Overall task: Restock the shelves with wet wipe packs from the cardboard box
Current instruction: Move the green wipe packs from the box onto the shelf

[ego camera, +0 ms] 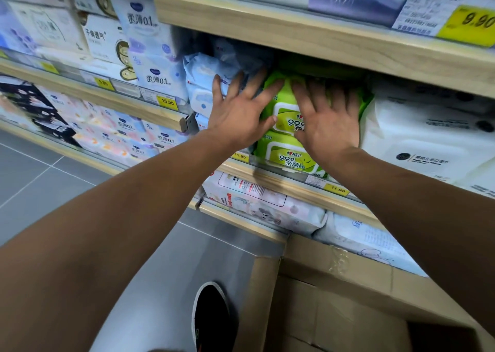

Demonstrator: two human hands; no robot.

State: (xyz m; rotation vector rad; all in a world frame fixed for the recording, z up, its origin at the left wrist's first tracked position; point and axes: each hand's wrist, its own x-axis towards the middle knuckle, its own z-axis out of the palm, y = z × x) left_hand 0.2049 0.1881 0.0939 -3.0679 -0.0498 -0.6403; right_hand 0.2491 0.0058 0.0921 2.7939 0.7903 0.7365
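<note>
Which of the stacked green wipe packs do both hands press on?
The upper green pack: the left hand and right hand lie flat on it; the lower green pack sits untouched beneath.

A shop aisle seen from above. Pale wooden shelves run across the view, one board just above the hands and another edge below them, each carrying yellow price tags. Down and to the left of the arms lies a grey tiled floor with thin pale joints. The lighting is even and cool, without strong shadows.
</note>
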